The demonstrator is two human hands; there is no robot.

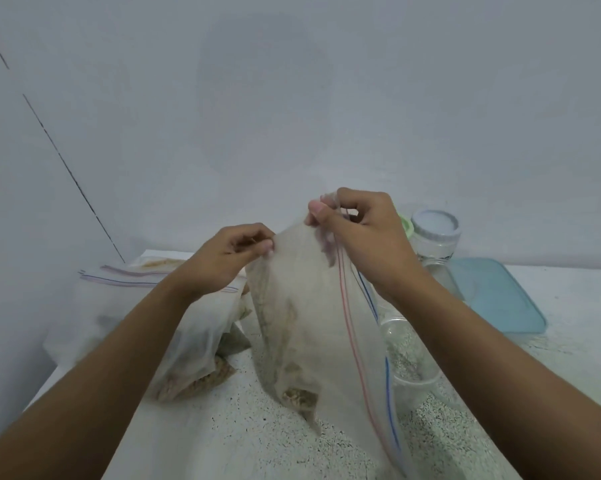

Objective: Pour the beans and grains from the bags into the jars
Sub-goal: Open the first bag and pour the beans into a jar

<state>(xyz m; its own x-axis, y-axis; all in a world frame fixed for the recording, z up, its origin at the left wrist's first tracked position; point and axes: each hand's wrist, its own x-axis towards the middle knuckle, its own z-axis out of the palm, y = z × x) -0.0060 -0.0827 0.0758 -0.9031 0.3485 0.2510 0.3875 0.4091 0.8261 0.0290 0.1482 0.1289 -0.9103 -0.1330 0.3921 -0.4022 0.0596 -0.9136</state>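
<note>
The left hand (233, 252) and right hand (359, 232) each pinch an upper corner of the zip bag (302, 306), which hangs long-axis down over the tabletop (257, 445), its striped mouth edge on the right, nearest the right hand and just beside the clear jar (410, 351).

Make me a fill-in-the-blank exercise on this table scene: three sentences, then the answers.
1. The left hand and the right hand both pinch the raised zip-lock ____.
2. That bag shows one blue line and one ____ line along its closure.
3. Between the green lid and the blue container stands a jar with a ____ lid.

Missing words: bag; red; white.
</note>
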